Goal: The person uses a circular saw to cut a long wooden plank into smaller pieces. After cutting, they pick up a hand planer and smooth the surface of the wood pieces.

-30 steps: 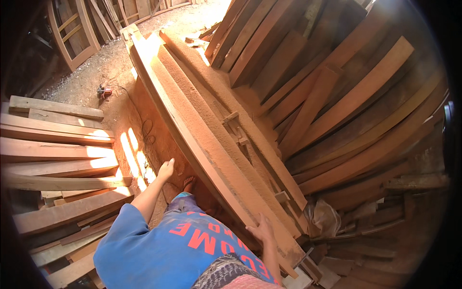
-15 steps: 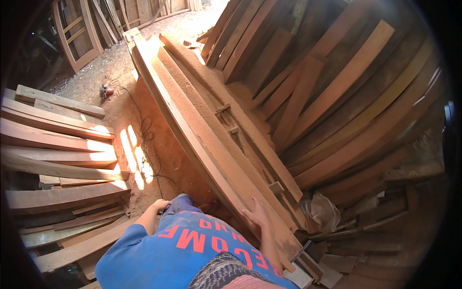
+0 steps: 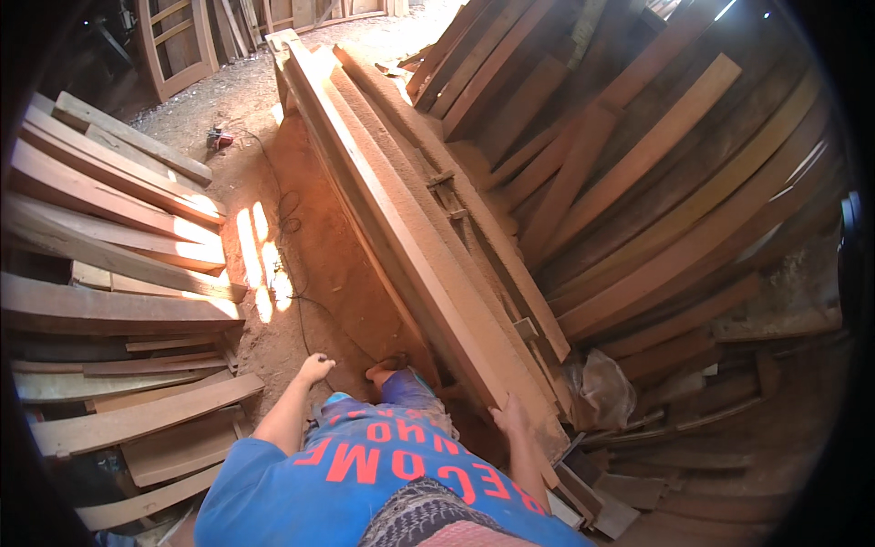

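My left hand [image 3: 316, 367] is closed in front of my body, above the dusty floor, with a dark cord [image 3: 303, 321] close by; what its curled fingers hold, if anything, cannot be made out. On the near end of a long wooden beam [image 3: 428, 264] lies my right hand [image 3: 512, 417], thumb and fingers apart, touching the beam's left edge. The beam slants from far left to near right, on a long stand thick with sawdust. Beside it runs a second dusty beam [image 3: 497, 242], with short cross pieces [image 3: 447, 196] between them.
Stacked planks [image 3: 118, 314] line the left side. Many tall boards [image 3: 638, 173] lean along the right. A small red power tool [image 3: 219, 139] sits on the floor, cord trailing. A clear plastic bag [image 3: 606, 390] lies by the stand's near end. A wooden frame [image 3: 178, 55] stands at the back left.
My left hand has moved out from beside my body, still closed. My right hand has slid nearer along the beam. A bare foot now shows below, and the view has shifted.
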